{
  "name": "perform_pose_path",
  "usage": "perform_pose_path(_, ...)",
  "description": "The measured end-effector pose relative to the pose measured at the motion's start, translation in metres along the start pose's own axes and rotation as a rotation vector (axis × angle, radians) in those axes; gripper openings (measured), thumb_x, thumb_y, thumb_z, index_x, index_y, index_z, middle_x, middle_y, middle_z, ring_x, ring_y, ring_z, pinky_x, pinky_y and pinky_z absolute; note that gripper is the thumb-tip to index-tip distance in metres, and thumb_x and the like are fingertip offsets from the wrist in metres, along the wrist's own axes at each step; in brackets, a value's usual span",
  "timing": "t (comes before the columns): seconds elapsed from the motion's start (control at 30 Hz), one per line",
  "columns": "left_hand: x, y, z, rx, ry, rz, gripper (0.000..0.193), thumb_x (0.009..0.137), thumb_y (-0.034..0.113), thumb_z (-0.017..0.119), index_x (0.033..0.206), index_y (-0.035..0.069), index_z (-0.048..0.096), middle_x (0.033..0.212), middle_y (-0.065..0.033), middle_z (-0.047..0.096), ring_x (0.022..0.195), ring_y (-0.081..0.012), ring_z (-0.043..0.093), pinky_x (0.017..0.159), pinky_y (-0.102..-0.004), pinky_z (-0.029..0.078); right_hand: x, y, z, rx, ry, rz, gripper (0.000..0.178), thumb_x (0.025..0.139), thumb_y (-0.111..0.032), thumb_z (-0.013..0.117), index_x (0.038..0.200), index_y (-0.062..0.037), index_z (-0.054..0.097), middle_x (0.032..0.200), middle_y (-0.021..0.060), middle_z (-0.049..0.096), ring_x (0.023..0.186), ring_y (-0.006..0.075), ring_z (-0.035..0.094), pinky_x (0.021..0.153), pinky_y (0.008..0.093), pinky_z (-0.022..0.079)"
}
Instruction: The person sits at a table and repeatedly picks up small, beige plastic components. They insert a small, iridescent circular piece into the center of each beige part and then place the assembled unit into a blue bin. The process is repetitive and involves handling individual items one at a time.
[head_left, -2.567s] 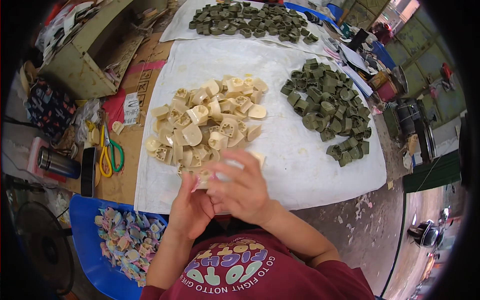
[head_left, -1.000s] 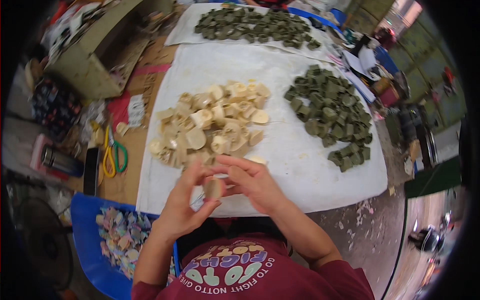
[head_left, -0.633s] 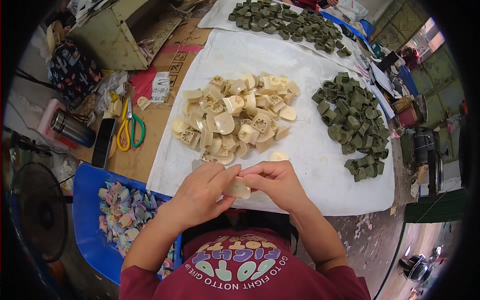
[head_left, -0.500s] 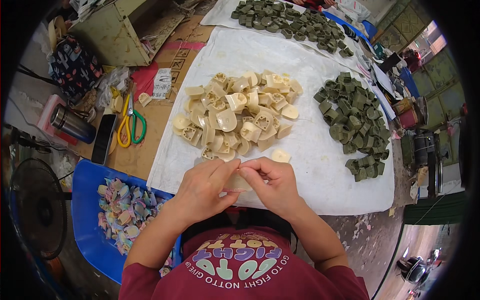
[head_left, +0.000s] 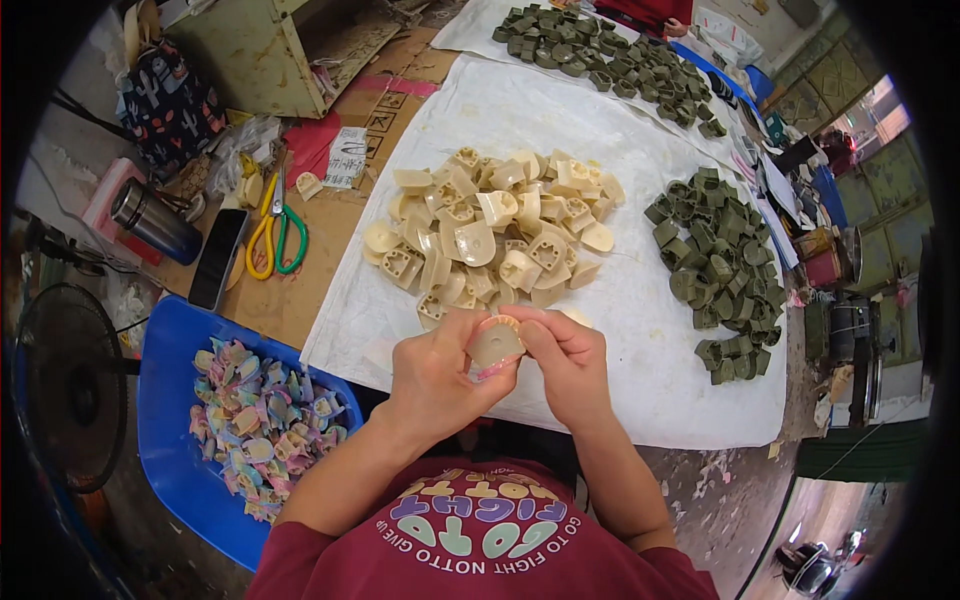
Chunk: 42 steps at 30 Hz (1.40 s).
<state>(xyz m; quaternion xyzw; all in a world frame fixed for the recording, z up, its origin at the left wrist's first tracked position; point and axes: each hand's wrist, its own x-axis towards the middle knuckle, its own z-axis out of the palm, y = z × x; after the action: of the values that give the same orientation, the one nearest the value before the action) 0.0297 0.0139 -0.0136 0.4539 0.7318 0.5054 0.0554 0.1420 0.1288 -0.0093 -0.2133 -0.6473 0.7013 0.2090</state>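
Note:
Between my two hands is a cream molded piece [head_left: 496,345], rounded on one side, with a pinkish rim. My left hand [head_left: 437,375] grips it from the left, fingers curled around its edge. On its right edge my right hand [head_left: 570,365] pinches with thumb and forefinger. Just beyond my hands lies a heap of cream molded pieces [head_left: 480,240] on a white cloth [head_left: 620,390]. Another cream piece [head_left: 578,317] lies flat on the cloth, partly hidden behind my right hand.
Dark green molded pieces [head_left: 720,270] lie at the right, with more green pieces [head_left: 610,60] at the far side. A blue tub [head_left: 165,440] at the left holds colourful pieces. Scissors [head_left: 277,205], a black phone [head_left: 217,260] and a steel tumbler [head_left: 155,220] lie on cardboard.
The piece has been tilted so its flat face with a small central mark now shows, and my hands have moved slightly right. The whole view has shifted a little.

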Motion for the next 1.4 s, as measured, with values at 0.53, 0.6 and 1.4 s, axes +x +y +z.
perform_pose_path(0.53,0.006,-0.012,-0.007,-0.275,-0.157,-0.115,0.039,0.077,0.014,0.076,0.109,-0.002,0.061,0.082,-0.0086,0.067,0.071,-0.0117,0.063,0.063,-0.0244,0.051,0.005,0.002,0.001,-0.376,-0.13,-0.196,0.034,0.092,-0.001,0.052,0.126,-0.0013,0.057,0.107,0.0142,0.064,0.086,0.0194,0.062,0.081,0.0288,0.049)
perform_pose_path(0.6,0.007,-0.017,-0.014,-0.446,-0.211,-0.097,0.041,0.08,0.008,0.073,0.117,-0.003,0.06,0.091,-0.0079,0.068,0.081,-0.0089,0.062,0.07,-0.0232,0.05,0.007,0.0,0.0,-0.418,-0.14,-0.247,0.034,0.091,-0.001,0.054,0.125,-0.0013,0.057,0.107,0.0153,0.063,0.085,0.0213,0.062,0.079,0.0301,0.05)
perform_pose_path(1.4,-0.071,-0.077,-0.117,-0.983,0.41,-0.472,0.034,0.099,0.036,0.049,0.091,0.005,0.06,0.071,-0.0068,0.057,0.056,-0.014,0.053,0.051,-0.0298,0.047,-0.02,0.036,0.045,-0.27,-0.298,0.096,0.03,0.089,-0.025,0.066,0.074,0.0008,0.067,0.068,0.0088,0.064,0.056,0.0156,0.06,0.053,0.0301,0.047)
